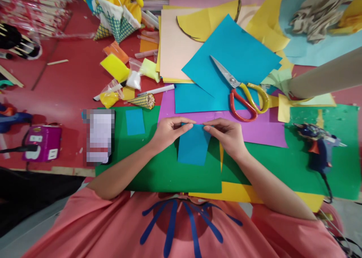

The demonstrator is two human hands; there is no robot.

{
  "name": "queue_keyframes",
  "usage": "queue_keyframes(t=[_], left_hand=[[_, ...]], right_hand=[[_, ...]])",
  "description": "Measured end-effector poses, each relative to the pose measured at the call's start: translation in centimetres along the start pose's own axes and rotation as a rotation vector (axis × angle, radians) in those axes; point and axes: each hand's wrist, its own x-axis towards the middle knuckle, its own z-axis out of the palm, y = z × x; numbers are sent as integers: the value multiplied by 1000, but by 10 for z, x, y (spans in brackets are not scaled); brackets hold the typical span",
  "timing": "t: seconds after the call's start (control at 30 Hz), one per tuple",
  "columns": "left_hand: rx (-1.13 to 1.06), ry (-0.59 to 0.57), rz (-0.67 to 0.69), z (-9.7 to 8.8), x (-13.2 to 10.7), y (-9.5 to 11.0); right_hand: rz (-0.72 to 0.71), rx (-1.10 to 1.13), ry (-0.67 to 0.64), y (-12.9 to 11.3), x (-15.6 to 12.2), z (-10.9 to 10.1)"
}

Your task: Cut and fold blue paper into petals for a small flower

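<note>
A small blue paper rectangle lies on a green sheet in front of me. My left hand pinches its upper left corner with thumb and fingers pressed together. My right hand pinches the upper right corner the same way. A second, smaller blue rectangle rests on the green sheet to the left. Scissors with red and yellow handles lie shut on a large blue sheet just beyond my hands.
A glue gun lies on green paper at the right. A phone sits at the left, a purple power strip further left. Another person's arm reaches in from the right. Coloured papers, a patterned cone and small bags crowd the red floor.
</note>
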Motion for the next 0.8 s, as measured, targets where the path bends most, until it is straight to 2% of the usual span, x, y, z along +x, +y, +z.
queue_keyframes(t=[0.4, 0.6, 0.8], left_hand=[[-6, 26, -25, 2, 0, 0], [48, 34, 53, 5, -4, -1], [44, -14, 76, 7, -6, 2]], right_hand=[[71, 8, -11, 1, 4, 1], [-21, -33, -26, 0, 3, 4], [-73, -141, -69, -2, 1, 6]])
